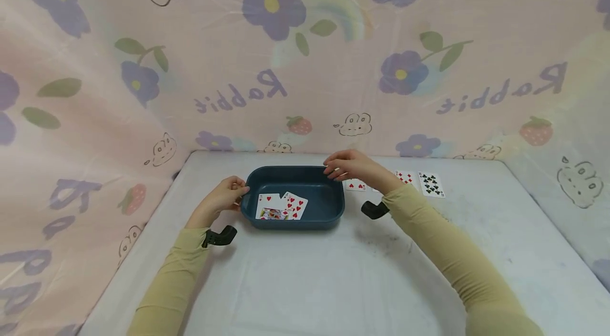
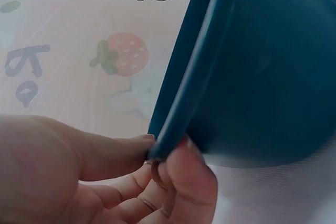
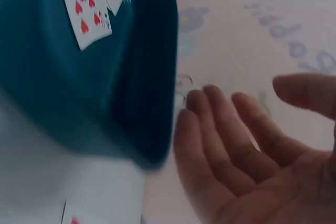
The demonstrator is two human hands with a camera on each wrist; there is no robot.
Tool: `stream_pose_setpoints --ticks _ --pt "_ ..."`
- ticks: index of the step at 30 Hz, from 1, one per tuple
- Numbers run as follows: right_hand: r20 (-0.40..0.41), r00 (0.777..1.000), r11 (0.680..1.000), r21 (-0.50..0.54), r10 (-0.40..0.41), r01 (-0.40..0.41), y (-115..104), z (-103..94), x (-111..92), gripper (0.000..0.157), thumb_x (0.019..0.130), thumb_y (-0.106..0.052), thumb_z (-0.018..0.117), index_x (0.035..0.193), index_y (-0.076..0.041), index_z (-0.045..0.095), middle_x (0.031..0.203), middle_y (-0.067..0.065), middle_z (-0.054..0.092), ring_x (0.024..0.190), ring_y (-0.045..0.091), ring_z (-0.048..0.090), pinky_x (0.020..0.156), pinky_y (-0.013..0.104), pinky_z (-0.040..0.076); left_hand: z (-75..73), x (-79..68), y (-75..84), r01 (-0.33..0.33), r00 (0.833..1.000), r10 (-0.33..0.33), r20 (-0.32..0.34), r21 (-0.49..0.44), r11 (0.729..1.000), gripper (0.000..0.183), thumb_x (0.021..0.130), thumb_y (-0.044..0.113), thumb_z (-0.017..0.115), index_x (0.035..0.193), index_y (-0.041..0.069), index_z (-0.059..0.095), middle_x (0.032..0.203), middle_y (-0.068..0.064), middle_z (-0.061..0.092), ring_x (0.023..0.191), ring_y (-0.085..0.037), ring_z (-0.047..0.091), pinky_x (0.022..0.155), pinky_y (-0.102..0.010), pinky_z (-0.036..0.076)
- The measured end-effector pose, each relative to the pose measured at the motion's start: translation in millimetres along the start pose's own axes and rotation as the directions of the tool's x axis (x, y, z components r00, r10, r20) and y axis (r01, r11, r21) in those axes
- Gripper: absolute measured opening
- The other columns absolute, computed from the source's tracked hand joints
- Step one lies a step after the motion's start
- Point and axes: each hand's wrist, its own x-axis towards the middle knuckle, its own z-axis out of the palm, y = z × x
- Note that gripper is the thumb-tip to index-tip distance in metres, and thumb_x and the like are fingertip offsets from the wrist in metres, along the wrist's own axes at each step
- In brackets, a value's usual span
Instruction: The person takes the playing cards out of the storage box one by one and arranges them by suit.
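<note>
A dark teal basin (image 1: 295,225) with rounded corners stands on the table, with playing cards lying together at the front left of its floor. Among them are an ace of hearts (image 1: 269,198), a face card (image 1: 272,214) partly covered, and a card with several hearts (image 1: 297,205). My left hand (image 1: 220,199) pinches the basin's left rim, thumb on one side and curled fingers on the other, as the left wrist view shows. At the far right corner of the basin is my right hand (image 1: 351,165), fingers loosely extended beside the rim (image 3: 170,77) and nothing in its grasp.
Right of the basin, a row of face-up cards lies on the white tabletop (image 1: 305,283): a hearts card (image 1: 355,185), a red card (image 1: 404,176) and a black clubs card (image 1: 431,184). My right forearm covers part of that row. A patterned curtain (image 1: 324,71) rises behind the table.
</note>
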Motion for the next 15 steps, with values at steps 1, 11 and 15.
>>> stream_pose_setpoints --ticks 1,11,15 --pt "0.033 0.999 1.0 -0.017 0.013 -0.013 -1.5 4.8 6.6 0.038 0.101 -0.018 0.049 0.129 0.007 0.05 0.116 0.022 0.062 0.107 0.034 0.061 0.088 0.04 0.05 -0.1 0.0 -0.1 -0.005 1.0 0.005 0.0 0.005 1.0 0.017 0.1 0.012 0.051 0.109 -0.002 0.044 0.088 -0.015 0.051 0.065 -0.016 0.053 0.056 -0.03 0.05" --pt "0.156 0.979 0.991 -0.011 0.133 -0.133 -5.6 38.7 50.8 0.043 0.099 -0.022 0.054 0.13 0.006 0.05 0.121 0.026 0.059 0.112 0.04 0.056 0.091 0.042 0.048 1.4 -1.6 -0.6 -0.026 1.0 0.026 -0.014 0.01 1.0 0.018 0.1 0.012 0.052 0.108 -0.002 0.044 0.082 -0.011 0.048 0.063 -0.016 0.05 0.056 -0.032 0.05" --pt "0.187 0.964 0.982 -0.04 0.188 -0.184 -2.2 51.8 58.9 0.043 0.098 -0.021 0.054 0.13 0.008 0.05 0.121 0.026 0.058 0.111 0.037 0.057 0.09 0.04 0.048 1.3 -2.1 -0.9 -0.023 1.0 0.023 -0.017 0.009 1.0 0.017 0.1 0.012 0.051 0.108 -0.002 0.044 0.082 -0.011 0.049 0.063 -0.016 0.05 0.055 -0.03 0.05"
